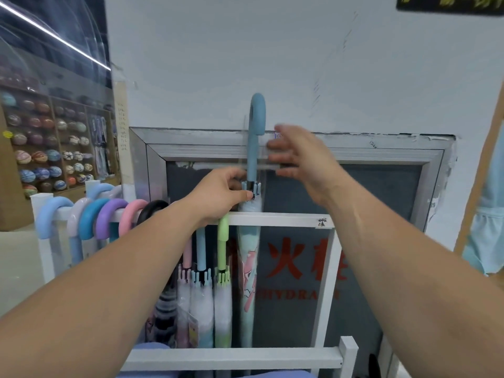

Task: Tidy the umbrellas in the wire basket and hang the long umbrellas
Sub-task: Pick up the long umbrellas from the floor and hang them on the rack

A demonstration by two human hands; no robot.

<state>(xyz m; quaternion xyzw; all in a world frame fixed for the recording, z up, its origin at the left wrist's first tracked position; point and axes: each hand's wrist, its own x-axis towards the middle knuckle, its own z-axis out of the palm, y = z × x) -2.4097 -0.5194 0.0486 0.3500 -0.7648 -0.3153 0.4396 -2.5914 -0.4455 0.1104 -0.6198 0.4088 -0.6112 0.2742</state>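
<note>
A long umbrella with a blue hooked handle [256, 124] stands upright behind the white rack's top bar [283, 220]. Its pale patterned canopy [247, 282] reaches down inside the rack. My left hand [221, 193] grips it at the collar just under the handle. My right hand [297, 156], blurred with fingers spread, is beside the handle's shaft at a clear plastic sleeve; whether it touches is unclear. Several long umbrellas hang by curved handles [106, 216] on the bar at left. A green-handled umbrella [223, 257] hangs next to the blue one.
A grey framed panel with red characters [305, 257] is behind the rack. A lower white rail [234, 357] crosses the front. Shelves of balls [51, 148] stand far left. A pale blue garment [488, 227] hangs at the right edge.
</note>
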